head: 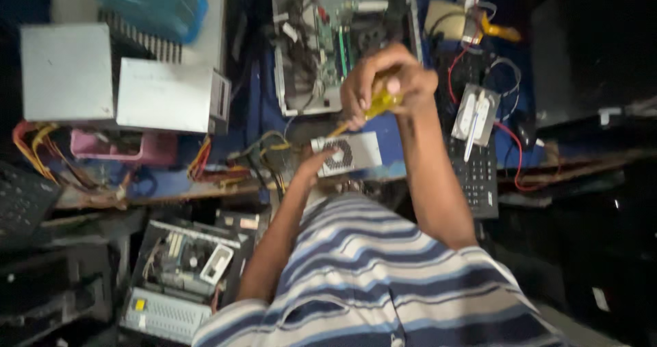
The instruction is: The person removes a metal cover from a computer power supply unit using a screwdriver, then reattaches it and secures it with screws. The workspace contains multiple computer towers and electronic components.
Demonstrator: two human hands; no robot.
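Nearest me, my left hand (316, 161) lay flat with fingers spread against the near left edge of the small silver metal power-supply box with a round fan grille (345, 153), steadying it without gripping. Just beyond the box, my right hand (387, 80) was clenched round the yellow-handled screwdriver (373, 106), whose long axis slanted down-left toward the box's far edge. Farther past the box sat the open grey computer case (342, 42), circuit boards exposed.
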